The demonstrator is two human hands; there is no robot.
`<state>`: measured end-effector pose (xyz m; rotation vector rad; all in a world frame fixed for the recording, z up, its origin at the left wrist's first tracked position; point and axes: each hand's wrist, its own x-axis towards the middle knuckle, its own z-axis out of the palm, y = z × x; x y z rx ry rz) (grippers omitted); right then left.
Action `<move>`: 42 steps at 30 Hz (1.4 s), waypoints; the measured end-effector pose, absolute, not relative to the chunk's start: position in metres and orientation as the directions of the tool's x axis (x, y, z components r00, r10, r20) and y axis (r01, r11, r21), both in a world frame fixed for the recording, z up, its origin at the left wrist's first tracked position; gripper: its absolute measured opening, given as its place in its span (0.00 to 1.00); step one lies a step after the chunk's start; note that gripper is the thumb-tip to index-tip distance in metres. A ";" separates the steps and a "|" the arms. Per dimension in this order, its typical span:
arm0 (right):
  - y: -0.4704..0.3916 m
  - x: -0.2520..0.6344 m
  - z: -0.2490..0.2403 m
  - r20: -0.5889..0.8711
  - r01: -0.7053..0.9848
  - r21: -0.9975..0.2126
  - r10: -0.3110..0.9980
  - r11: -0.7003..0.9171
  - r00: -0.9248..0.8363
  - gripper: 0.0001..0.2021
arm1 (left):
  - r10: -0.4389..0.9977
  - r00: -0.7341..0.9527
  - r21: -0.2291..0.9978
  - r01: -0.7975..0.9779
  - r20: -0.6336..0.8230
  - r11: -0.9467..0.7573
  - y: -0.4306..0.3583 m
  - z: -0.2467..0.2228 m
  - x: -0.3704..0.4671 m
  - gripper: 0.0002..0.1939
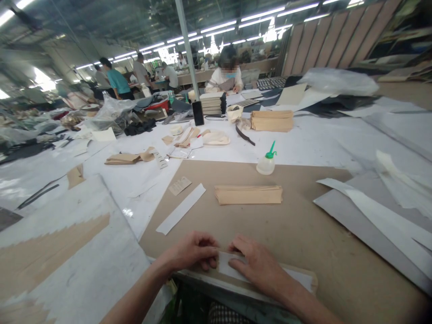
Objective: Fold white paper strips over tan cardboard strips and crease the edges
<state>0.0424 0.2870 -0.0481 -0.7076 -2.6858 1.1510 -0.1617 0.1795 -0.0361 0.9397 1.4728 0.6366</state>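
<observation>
At the near edge of the brown board [297, 225], white paper strip [300, 276] lies on top of a tan strip [314, 281], both partly under my hands. My left hand [202, 253] is at the left end, fingers curled in, thumb near the forefinger; can't tell if it pinches anything. My right hand [254, 262] lies over the middle, thumb on the paper, parted from the fingers, no closed grip that I can see. To do this well, I'd say: right palm light, white strip square to the tan edges, left fingertips working the end without dragging it askew; thin stuff, probably slides or creases easily.

Around: tan strip stack [249, 195] just ahead, loose white strip [181, 209] and printed card [180, 185] ahead-left, squeeze bottle with green nozzle [266, 165] upright past the stack. Grey sheet [340, 207] overlaps the board at right, could crowd my right elbow; nothing blocks the strip itself except my own hands
</observation>
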 end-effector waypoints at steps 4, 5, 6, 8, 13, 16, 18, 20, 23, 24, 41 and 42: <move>0.290 0.043 -0.048 -0.048 0.340 -0.735 0.455 0.587 -0.889 0.10 | 0.898 -0.038 0.840 0.339 -0.438 0.424 0.181 -0.041 -0.161 0.12; 0.291 0.043 -0.048 -0.043 0.330 -0.735 0.445 0.593 -0.895 0.09 | 0.921 -0.065 0.843 0.384 -0.383 0.378 0.181 -0.041 -0.160 0.09; 0.292 0.043 -0.048 -0.034 0.316 -0.733 0.431 0.602 -0.902 0.08 | 0.941 -0.085 0.841 0.428 -0.327 0.331 0.182 -0.042 -0.160 0.06; 0.293 0.044 -0.050 -0.007 0.289 -0.722 0.411 0.629 -0.911 0.06 | 0.966 -0.104 0.826 0.503 -0.235 0.255 0.181 -0.042 -0.159 0.03; 0.291 0.049 -0.065 0.145 0.183 -0.665 0.366 0.724 -0.919 0.07 | 0.989 -0.079 0.754 0.640 -0.128 0.149 0.175 -0.041 -0.154 0.06; 0.290 0.051 -0.073 0.246 0.101 -0.619 0.314 0.779 -0.917 0.10 | 0.993 -0.051 0.698 0.708 -0.105 0.109 0.169 -0.042 -0.151 0.09; 0.291 0.052 -0.075 0.286 0.063 -0.573 0.272 0.817 -0.919 0.11 | 0.995 -0.033 0.629 0.772 -0.098 0.088 0.165 -0.042 -0.149 0.11; 0.291 0.054 -0.075 0.298 0.042 -0.519 0.228 0.853 -0.927 0.11 | 0.997 0.004 0.492 0.870 -0.078 0.035 0.160 -0.043 -0.147 0.11; 0.293 0.056 -0.071 0.294 0.011 -0.454 0.162 0.891 -0.942 0.10 | 0.996 0.081 0.256 0.964 -0.025 -0.072 0.151 -0.041 -0.141 0.11; 0.293 0.056 -0.069 0.296 -0.005 -0.435 0.138 0.901 -0.945 0.10 | 0.995 0.095 0.217 0.972 -0.008 -0.091 0.148 -0.041 -0.138 0.11; 0.315 0.097 -0.067 0.334 -0.066 -0.251 0.022 0.966 -0.942 0.11 | 0.964 0.039 0.177 0.980 0.263 -0.088 0.156 -0.067 -0.096 0.14; 0.317 0.102 -0.069 0.336 -0.059 -0.244 0.027 0.968 -0.942 0.11 | 0.969 0.068 0.168 0.980 0.237 -0.110 0.156 -0.065 -0.094 0.16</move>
